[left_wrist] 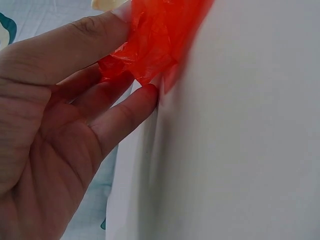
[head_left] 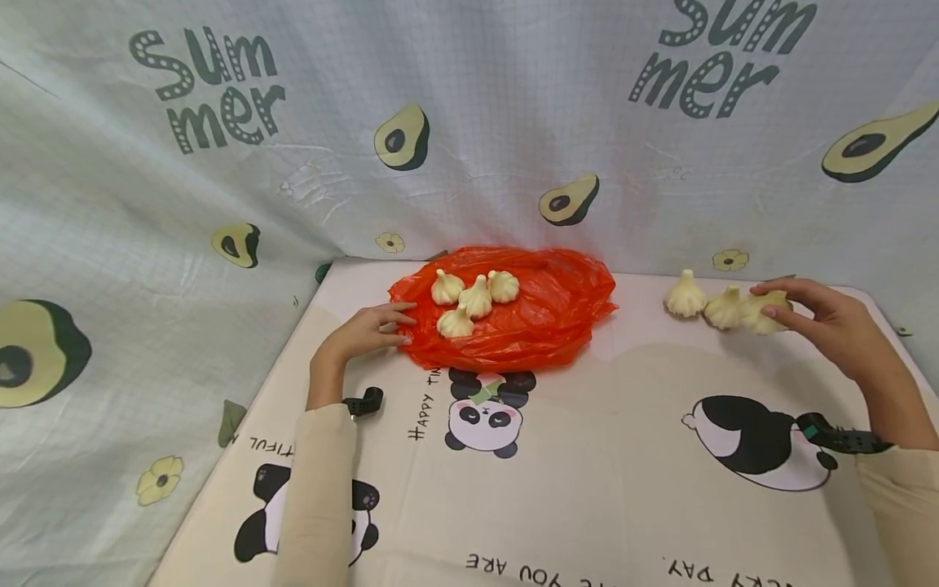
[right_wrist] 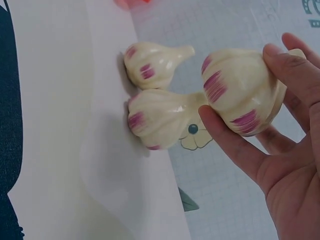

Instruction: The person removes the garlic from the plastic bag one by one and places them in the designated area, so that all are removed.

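Observation:
At the right, my right hand (head_left: 829, 318) pinches a garlic bulb (right_wrist: 240, 92) between thumb and fingers; it is cream with purple streaks and is raised off the table in the right wrist view. Two more garlic bulbs, one (head_left: 685, 294) with an upright stem and another (head_left: 725, 308) nearer the hand, stand side by side on the table. A crumpled red plastic bag (head_left: 550, 302) lies spread at the back middle, with several garlic bulbs (head_left: 475, 297) on it. My left hand (head_left: 370, 330) holds the bag's left edge, thumb on the near side and some fingers behind the film.
The table (head_left: 623, 456) has a pale cloth printed with pandas and lettering. Behind it and to the left hangs a light curtain (head_left: 469, 147) with avocado prints, close to the table's back edge. Bare cloth separates the bag from the bulbs at right.

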A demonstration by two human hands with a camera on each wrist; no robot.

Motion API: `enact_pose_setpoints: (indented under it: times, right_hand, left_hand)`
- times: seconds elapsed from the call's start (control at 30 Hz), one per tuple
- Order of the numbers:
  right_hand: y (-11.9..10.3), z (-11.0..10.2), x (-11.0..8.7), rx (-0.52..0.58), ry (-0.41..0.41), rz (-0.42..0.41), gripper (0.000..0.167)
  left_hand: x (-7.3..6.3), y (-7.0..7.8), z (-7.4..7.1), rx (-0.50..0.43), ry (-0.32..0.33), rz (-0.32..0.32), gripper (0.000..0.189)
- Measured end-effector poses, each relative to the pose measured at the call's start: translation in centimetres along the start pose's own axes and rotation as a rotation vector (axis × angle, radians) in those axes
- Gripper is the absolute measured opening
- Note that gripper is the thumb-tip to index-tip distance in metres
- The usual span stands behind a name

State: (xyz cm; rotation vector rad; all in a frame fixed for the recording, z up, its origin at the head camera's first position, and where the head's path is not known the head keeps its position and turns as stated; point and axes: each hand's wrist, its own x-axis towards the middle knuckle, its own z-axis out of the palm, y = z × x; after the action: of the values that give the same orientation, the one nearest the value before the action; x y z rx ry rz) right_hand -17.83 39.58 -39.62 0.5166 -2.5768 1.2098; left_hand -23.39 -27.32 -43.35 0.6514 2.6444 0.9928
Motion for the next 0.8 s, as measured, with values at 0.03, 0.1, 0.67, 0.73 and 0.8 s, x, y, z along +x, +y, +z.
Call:
enact_pose_setpoints:
  times: [0.03, 0.1, 0.67, 0.73, 0.8]
  right_hand:
    - [0.0, -0.1, 0.0, 0.001, 0.005, 0.002, 0.033]
    - [0.0, -0.2, 0.1, 0.005, 0.012, 0.007, 0.034]
    - [0.8, -0.9, -0.1, -0.063, 0.136, 0.12, 0.031]
    - [1.0, -0.9, -0.2, -0.051, 0.145, 0.122, 0.03]
    - [1.1, -1.0, -0.3, -0.049, 0.147, 0.127, 0.031]
  left_hand:
    - [0.0, 0.0, 0.0, 0.004, -0.002, 0.001, 0.034]
    - [0.0, 0.1, -0.1, 0.006, -0.005, -0.002, 0.034]
    - [0.3, 0.6, -0.3, 0.049, -0.018, -0.023, 0.035]
    - [0.3, 0.6, -0.2, 0.058, -0.025, -0.028, 0.036]
    - [0.2, 0.5, -0.1, 0.055, -0.031, -0.032, 0.036]
